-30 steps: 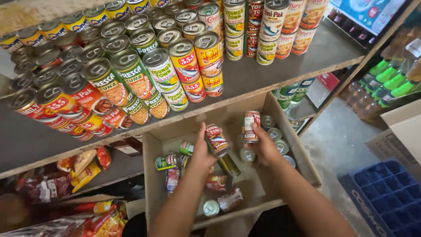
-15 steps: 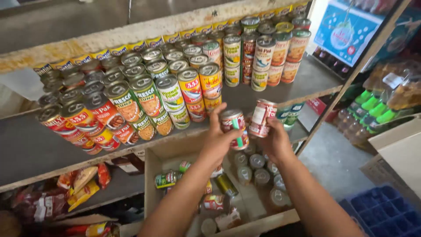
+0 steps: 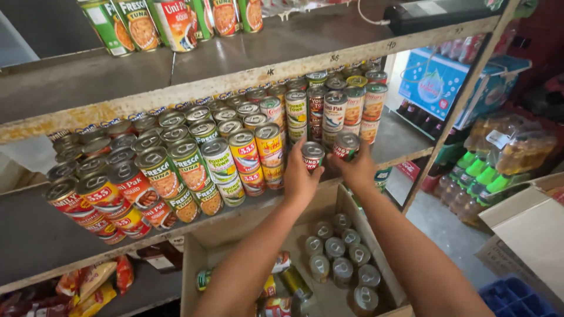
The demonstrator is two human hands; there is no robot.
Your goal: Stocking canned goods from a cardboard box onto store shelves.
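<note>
Head view — both hands (image 3: 299, 176) (image 3: 355, 170) have carried cans (image 3: 312, 155) (image 3: 345, 145) up to shelf (image 3: 405, 147).

Two small cans with red and white labels sit side by side at the edge of the middle shelf (image 3: 411, 154), one (image 3: 312, 156) in the left hand (image 3: 299, 179), the other (image 3: 345, 147) in the right hand (image 3: 357, 170). Behind them stand stacked cans with yellow, red and green labels (image 3: 235, 158). An open cardboard box (image 3: 194, 264) below holds plain silver-topped cans (image 3: 341, 258). A blue and white carton (image 3: 437, 82) stands at the right, near green-capped bottles (image 3: 487, 176).
</note>
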